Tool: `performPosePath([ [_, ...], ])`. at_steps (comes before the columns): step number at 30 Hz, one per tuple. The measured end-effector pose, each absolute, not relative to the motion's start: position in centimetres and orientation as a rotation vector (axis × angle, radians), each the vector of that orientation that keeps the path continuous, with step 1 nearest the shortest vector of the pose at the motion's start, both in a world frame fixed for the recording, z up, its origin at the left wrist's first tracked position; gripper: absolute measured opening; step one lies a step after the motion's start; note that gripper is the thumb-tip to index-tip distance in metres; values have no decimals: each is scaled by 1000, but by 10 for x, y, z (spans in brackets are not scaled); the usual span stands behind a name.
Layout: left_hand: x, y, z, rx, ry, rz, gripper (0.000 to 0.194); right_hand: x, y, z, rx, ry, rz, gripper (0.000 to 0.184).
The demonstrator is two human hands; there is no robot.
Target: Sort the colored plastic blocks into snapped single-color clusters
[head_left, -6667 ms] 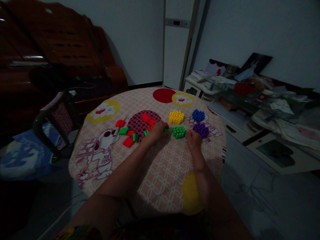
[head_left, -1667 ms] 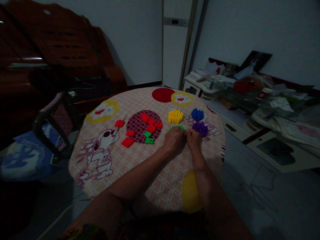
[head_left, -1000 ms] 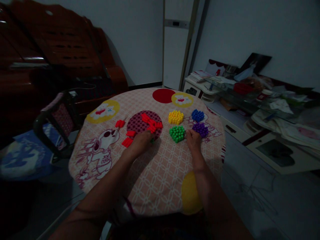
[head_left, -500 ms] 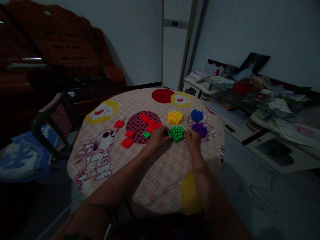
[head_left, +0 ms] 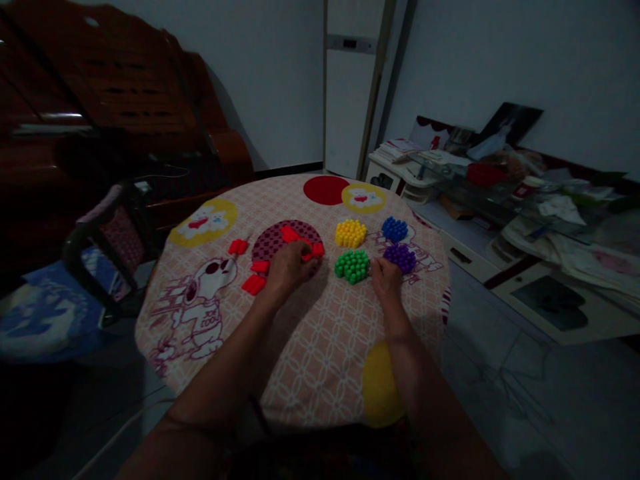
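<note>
My left hand (head_left: pixel 289 270) is over the near right part of a dark checked circle on the tablecloth, fingers curled down beside several red pieces (head_left: pixel 295 237). Whatever lies under its fingertips is hidden. My right hand (head_left: pixel 387 277) rests with thumb and finger pinched at the right edge of a tight cluster of green round-topped pieces (head_left: pixel 352 266); anything in the pinch is too small to make out. Similar clusters stand close by: yellow (head_left: pixel 351 233) behind the green, blue (head_left: pixel 395 229) at the back right, and purple (head_left: pixel 400 259) just beyond my right hand.
More red pieces lie to the left, one group (head_left: pixel 239 247) off the circle and another (head_left: pixel 255 283) at its near edge. The round table wears a patterned cloth (head_left: pixel 320 347). A chair (head_left: pixel 107 247) stands left; a cluttered glass-topped cabinet (head_left: pixel 470 263) runs along the right.
My left hand has moved left from the green cluster to the red pieces, covering the spot where green pieces lay on the circle. My right hand has stayed put.
</note>
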State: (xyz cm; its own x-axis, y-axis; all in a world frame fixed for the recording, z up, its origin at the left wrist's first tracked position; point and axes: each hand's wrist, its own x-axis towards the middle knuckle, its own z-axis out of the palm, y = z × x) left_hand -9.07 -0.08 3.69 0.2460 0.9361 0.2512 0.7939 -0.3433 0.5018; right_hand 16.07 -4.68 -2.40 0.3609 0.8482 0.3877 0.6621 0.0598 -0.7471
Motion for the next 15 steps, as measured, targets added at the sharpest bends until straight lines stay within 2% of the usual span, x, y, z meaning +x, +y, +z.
performPosePath([
  [3, -120, 8, 42, 2265, 1833, 622, 25, 161, -46, -23, -1662, -1375, 226, 34],
  [8, -137, 14, 26, 2320, 1769, 302, 19, 161, -47, -23, -1650, -1386, 202, 35],
  [15, -125, 7, 42, 2345, 1615, 404, 12, 160, -47, -24, -1672, -1375, 208, 35],
])
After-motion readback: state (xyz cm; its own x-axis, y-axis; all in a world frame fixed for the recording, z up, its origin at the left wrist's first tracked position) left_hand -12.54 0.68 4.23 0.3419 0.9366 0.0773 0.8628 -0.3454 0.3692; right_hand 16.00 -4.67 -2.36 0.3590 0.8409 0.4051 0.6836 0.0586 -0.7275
